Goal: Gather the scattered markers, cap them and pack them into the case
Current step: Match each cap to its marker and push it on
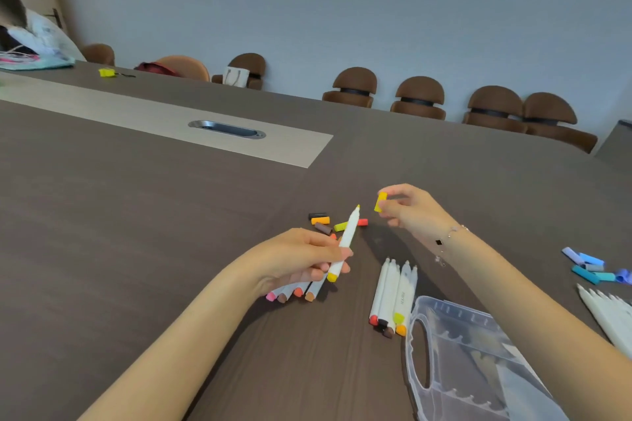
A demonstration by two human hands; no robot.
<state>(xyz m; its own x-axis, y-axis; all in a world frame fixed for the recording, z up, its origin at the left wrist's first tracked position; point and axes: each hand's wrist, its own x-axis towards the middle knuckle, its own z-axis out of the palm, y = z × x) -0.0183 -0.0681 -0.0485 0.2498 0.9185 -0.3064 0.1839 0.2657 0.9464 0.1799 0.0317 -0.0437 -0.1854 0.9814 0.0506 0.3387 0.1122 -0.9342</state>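
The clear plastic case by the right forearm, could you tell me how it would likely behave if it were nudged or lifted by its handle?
The clear plastic case looks thin-walled and holds nothing I can see, so it is probably light and would slide easily on the smooth table. It lies flat, so tipping seems unlikely. Lifted by the cut-out handle, it may flex a little.

- Table: dark brown wood grain, pale inset strip with metal cable slot at 11 o'clock.
- Loose caps, warm colours: centre.
- Five white markers: 5 o'clock.
- Clear plastic case: 5 o'clock, touching markers.
- Blue caps: 3 o'clock.
- More white markers: 4 o'clock edge.
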